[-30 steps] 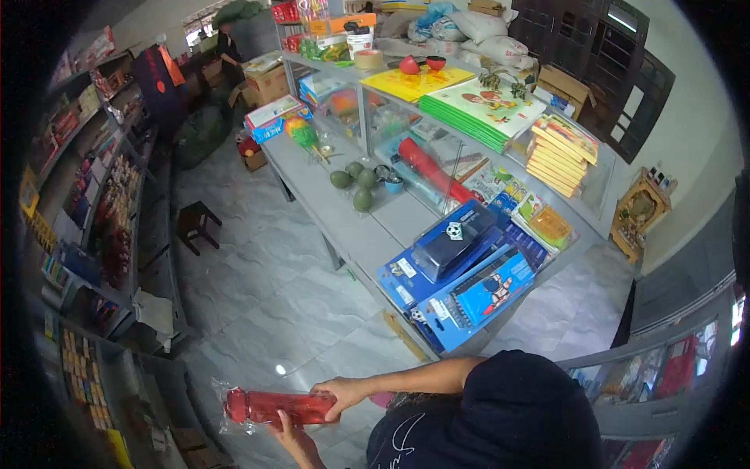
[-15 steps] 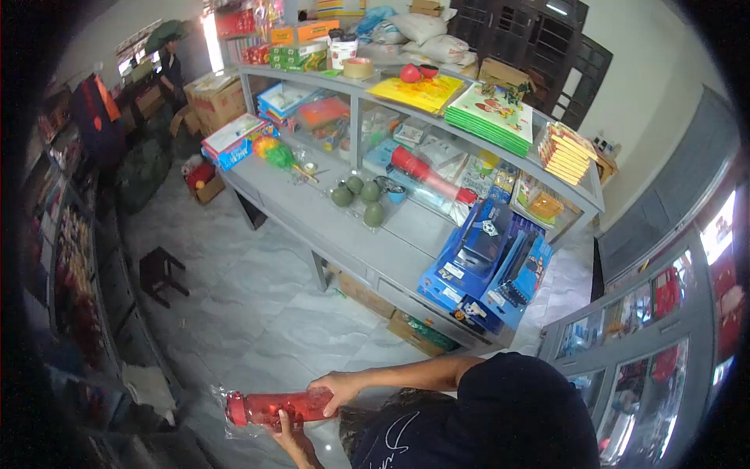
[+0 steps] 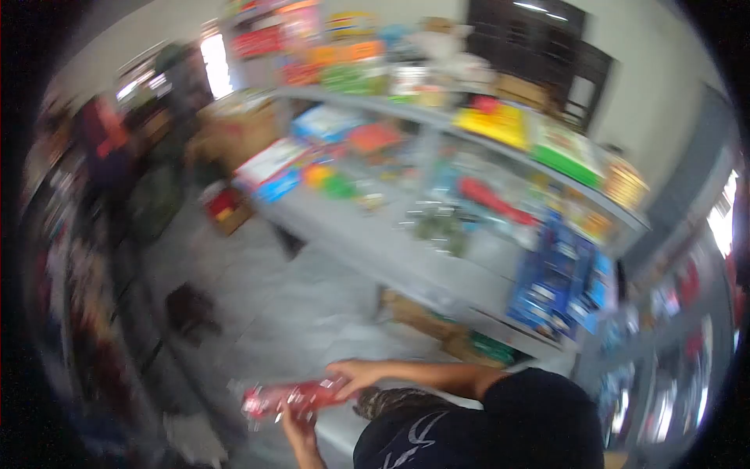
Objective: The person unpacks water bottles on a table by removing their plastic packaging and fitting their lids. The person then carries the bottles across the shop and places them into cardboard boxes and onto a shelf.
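A red see-through water bottle (image 3: 293,397) in a crinkled clear plastic wrapper lies nearly level in front of me, its cap end toward the left. My right hand (image 3: 353,378) is closed around the bottle's right end. From below, my left hand (image 3: 299,428) grips it near the middle, with the thumb on the near side. Motion blur hides the finer details of the fingers and the wrapper.
A grey counter with shelving (image 3: 344,227) runs across the middle, holding blue packaged goods (image 3: 556,273), a yellow book (image 3: 494,123) and green-edged books (image 3: 566,156). A dark stool (image 3: 191,313) stands on the tiled floor. Cardboard boxes (image 3: 238,129) and stocked shelves (image 3: 70,297) are at left.
My view has swung left, so the counter and goods sit further right and the picture is blurred. Both hands still hold the bottle, which appears slightly further right in view.
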{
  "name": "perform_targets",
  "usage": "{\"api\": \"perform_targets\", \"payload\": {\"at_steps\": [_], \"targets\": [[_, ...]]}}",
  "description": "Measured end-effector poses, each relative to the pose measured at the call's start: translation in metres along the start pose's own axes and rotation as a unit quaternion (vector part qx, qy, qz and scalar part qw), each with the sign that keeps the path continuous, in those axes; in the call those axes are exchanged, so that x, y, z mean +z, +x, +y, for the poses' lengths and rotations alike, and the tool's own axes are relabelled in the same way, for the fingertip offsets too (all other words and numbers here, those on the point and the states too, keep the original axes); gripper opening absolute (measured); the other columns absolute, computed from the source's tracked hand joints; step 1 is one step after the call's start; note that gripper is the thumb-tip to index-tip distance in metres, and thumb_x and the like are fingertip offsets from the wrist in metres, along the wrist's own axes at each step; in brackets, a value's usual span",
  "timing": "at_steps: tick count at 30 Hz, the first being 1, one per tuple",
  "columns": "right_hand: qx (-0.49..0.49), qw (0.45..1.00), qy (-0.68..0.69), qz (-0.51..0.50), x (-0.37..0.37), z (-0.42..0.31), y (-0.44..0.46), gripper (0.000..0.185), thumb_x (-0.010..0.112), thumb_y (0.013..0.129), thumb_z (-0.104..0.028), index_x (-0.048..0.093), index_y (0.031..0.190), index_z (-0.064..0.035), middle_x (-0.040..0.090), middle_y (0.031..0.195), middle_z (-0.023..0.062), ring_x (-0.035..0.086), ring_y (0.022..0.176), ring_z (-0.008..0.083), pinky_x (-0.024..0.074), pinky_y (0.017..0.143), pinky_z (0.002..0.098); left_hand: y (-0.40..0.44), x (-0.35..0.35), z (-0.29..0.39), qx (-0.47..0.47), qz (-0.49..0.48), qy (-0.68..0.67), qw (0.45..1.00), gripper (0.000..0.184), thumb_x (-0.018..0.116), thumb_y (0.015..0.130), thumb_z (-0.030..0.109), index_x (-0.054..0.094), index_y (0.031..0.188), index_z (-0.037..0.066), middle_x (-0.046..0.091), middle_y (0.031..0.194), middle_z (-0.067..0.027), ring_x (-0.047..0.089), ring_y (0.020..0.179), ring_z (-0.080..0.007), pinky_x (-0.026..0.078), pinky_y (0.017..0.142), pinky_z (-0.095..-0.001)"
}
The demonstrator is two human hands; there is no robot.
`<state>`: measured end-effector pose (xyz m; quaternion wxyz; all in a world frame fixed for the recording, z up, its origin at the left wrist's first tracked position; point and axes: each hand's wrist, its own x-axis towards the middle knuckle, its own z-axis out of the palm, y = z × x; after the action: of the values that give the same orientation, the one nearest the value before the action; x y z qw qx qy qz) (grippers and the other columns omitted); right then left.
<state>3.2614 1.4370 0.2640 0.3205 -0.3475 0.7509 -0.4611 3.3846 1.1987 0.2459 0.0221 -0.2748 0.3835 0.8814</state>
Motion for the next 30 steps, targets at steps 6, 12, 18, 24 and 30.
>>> {"api": "perform_targets", "payload": {"at_steps": [6, 12, 18, 24, 30], "targets": [[0.042, 0.985, 0.157, -0.061, -0.044, 0.005, 0.115, 0.085, 0.082, 0.076, -0.022, 0.031, 0.14, -0.0011, 0.048, 0.132, 0.0139, 0.05, 0.119, 0.0204, 0.0482, 0.093, 0.0349, 0.091, 0.01, 0.066, 0.014, 0.069, -0.015, 0.997, 0.058, 0.073, 0.08, 0.044, 0.046, 0.127, 0.024, 0.054, 0.122, 0.0003, 0.05, 0.109, -0.0212, 0.04, 0.091, -0.0446], [0.038, 0.985, 0.122, -0.116, -0.036, -0.002, 0.238, 0.087, 0.083, 0.074, -0.022, 0.031, 0.14, 0.0015, 0.05, 0.13, 0.0146, 0.051, 0.118, 0.0208, 0.045, 0.097, 0.0344, 0.126, -0.018, 0.129, 0.088, 0.151, -0.083, 0.981, 0.056, 0.077, 0.078, 0.038, 0.048, 0.123, 0.023, 0.055, 0.118, 0.0023, 0.051, 0.106, -0.0185, 0.041, 0.089, -0.0438], [-0.017, 0.98, 0.066, -0.186, 0.01, -0.023, 0.382, 0.081, 0.083, 0.074, -0.026, 0.038, 0.137, 0.0003, 0.055, 0.125, 0.0124, 0.052, 0.116, 0.0192, 0.0453, 0.095, 0.033, 0.154, -0.099, 0.227, 0.063, 0.195, -0.148, 0.967, 0.075, 0.076, 0.076, 0.045, 0.039, 0.137, 0.02, 0.049, 0.13, -0.0068, 0.046, 0.117, -0.0293, 0.038, 0.096, -0.0512], [0.04, 0.971, 0.094, -0.214, 0.062, -0.053, 0.502, 0.069, 0.081, 0.077, -0.021, 0.045, 0.132, -0.0014, 0.057, 0.122, 0.0083, 0.054, 0.112, 0.0165, 0.0462, 0.094, 0.032, 0.19, -0.186, 0.303, 0.104, 0.224, -0.138, 0.959, 0.07, 0.073, 0.077, 0.051, 0.046, 0.132, 0.019, 0.051, 0.129, -0.0047, 0.046, 0.117, -0.0246, 0.035, 0.099, -0.0476], [0.039, 0.939, 0.166, -0.298, 0.097, -0.134, 0.62, 0.059, 0.079, 0.079, -0.018, 0.049, 0.128, -0.0021, 0.059, 0.115, 0.0055, 0.056, 0.107, 0.0147, 0.0464, 0.093, 0.0314, 0.196, -0.261, 0.388, 0.168, 0.278, -0.142, 0.935, 0.07, 0.071, 0.08, 0.05, 0.039, 0.135, 0.022, 0.053, 0.124, -0.0002, 0.048, 0.116, -0.0206, 0.036, 0.096, -0.045]]}}
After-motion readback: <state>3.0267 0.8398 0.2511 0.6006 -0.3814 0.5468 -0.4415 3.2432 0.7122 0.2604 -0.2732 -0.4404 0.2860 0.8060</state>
